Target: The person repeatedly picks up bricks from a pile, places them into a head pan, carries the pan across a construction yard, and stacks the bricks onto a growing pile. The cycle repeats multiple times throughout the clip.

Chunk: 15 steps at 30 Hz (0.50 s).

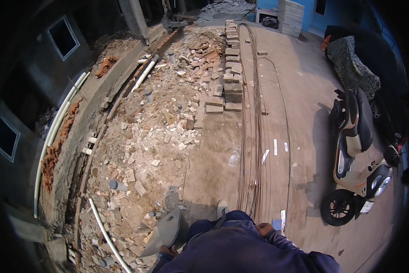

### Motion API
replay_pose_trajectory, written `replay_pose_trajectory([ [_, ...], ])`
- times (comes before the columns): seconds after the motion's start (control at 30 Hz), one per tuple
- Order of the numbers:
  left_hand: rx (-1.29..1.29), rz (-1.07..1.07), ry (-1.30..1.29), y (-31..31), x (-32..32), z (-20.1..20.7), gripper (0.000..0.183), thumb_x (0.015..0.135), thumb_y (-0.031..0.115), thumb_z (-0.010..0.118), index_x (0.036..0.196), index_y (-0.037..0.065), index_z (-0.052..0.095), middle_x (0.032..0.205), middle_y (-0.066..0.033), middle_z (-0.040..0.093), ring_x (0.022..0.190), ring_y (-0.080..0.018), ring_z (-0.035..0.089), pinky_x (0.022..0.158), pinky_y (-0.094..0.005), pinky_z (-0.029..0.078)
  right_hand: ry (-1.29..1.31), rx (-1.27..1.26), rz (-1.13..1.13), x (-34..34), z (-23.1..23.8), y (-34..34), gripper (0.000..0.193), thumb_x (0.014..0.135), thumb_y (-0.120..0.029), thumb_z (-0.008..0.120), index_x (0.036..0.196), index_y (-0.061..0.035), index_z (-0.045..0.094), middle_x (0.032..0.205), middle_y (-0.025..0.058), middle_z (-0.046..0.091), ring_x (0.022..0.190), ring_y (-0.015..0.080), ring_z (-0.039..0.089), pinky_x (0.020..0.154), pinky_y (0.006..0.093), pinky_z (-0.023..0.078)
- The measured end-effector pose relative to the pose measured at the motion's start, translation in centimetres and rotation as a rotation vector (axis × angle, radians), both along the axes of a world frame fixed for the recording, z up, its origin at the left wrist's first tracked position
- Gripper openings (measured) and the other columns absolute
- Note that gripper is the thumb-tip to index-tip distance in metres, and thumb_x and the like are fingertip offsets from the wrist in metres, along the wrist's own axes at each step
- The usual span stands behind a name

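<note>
At the lower left, my left hand (169,251) grips the rim of a grey, scoop-shaped pan (163,233). The pan hangs tilted beside my left leg, above the rubble, and its inside is only partly visible. My right hand (262,229) is by my right hip with its fingers curled in. Whatever it may hold is hidden. One light shoe (222,207) shows ahead of my dark trousers.
Broken rubble (154,145) with upright pipe stubs (117,185) lies left. Stacked paving blocks (233,91) and long thin rods (257,136) run ahead. A scooter (354,154) stands right. White pipes (106,234) lie near the rubble's left side.
</note>
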<state>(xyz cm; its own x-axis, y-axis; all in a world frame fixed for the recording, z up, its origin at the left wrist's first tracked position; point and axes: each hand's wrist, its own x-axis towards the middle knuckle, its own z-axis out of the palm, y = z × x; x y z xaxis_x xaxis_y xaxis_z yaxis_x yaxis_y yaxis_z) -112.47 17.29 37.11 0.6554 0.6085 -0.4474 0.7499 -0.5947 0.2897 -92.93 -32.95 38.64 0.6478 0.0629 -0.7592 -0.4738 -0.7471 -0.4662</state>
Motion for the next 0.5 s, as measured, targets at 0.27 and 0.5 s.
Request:
replay_pose_trajectory([
  [0.27,-0.039,-0.119,0.045,0.4,14.9,-2.7,0.052,0.073,0.042,0.08,0.097,-0.002,0.065,0.091,-0.0258,0.069,0.09,-0.0424,0.068,0.078,-0.0492,0.054,-0.162,0.133,0.127,6.3,-1.3,-2.5,0.039,0.093,-0.045,0.06,0.105,-0.0115,0.076,0.096,0.012,0.076,0.095,0.0251,0.072,0.088,0.0328,0.054],
  [0.5,0.054,-0.319,-0.013,3.4,31.1,-7.9,0.04,0.072,0.032,0.077,0.089,0.0,0.06,0.08,-0.0246,0.063,0.08,-0.0476,0.063,0.075,-0.0541,0.05,-0.043,0.092,-0.002,17.6,-1.5,-2.9,0.035,0.094,-0.043,0.059,0.106,-0.0143,0.075,0.098,0.0103,0.075,0.094,0.0257,0.071,0.087,0.0341,0.054],
])
